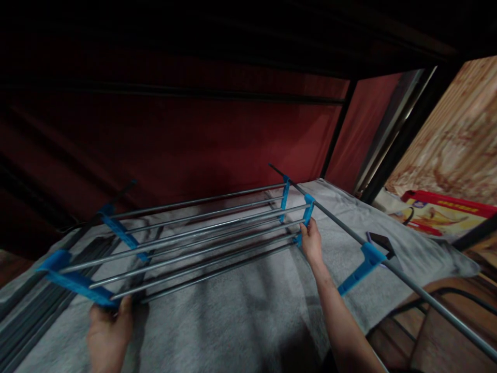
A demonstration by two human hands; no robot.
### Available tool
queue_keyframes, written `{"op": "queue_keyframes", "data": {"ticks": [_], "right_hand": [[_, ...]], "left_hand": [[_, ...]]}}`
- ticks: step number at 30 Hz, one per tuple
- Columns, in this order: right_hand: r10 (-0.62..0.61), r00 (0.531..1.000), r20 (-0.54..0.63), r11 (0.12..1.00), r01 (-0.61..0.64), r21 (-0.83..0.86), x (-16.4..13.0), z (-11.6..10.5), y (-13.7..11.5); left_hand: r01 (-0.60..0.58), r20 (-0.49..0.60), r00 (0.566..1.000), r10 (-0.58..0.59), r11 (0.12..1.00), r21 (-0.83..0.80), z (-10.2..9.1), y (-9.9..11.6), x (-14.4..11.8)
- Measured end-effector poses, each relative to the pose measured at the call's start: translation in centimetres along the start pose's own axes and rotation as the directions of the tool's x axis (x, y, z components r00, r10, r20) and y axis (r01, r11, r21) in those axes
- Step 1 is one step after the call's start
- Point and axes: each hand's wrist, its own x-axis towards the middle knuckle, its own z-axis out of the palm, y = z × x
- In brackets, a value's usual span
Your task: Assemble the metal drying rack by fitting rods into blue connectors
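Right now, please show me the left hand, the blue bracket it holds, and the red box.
Left hand (108, 332): head view, back of the hand.
Blue bracket (81, 284): head view, middle of its length.
Red box (446, 213): head view, printed face.

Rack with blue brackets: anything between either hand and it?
Nothing visible. The left hand grips the rack at its near left bracket; the right hand grips it at a right-side bracket. Another blue bracket is right of the right forearm, not between.
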Motion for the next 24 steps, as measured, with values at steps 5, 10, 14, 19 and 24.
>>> {"op": "queue_keyframes", "data": {"ticks": [5,10,14,19,24], "right_hand": [[0.041,0.999,-0.03,0.992,-0.044,-0.115,-0.1,0.0,-0.4],[0.05,0.999,-0.017,0.986,-0.052,-0.156,-0.1,0.0,-0.3],[0.039,0.999,0.002,0.991,-0.038,-0.125,-0.1,-0.2,0.1],[0.101,0.994,0.041,0.995,-0.101,-0.017,-0.3,-0.2,0.7],[0.115,0.991,0.067,0.985,-0.123,0.124,0.0,-0.1,1.5]], "left_hand": [[-0.042,-0.004,0.999,0.042,0.997,0.059,-0.2,0.7,-0.3],[-0.039,-0.026,0.999,0.04,0.998,0.048,0.2,0.6,0.0],[-0.013,-0.026,1.0,0.013,1.0,0.0,0.6,-0.1,0.4],[0.019,0.008,1.0,-0.018,0.986,-0.165,0.6,-0.3,0.5],[0.036,-0.011,0.999,-0.041,0.956,-0.291,0.1,0.6,0.2]]}}
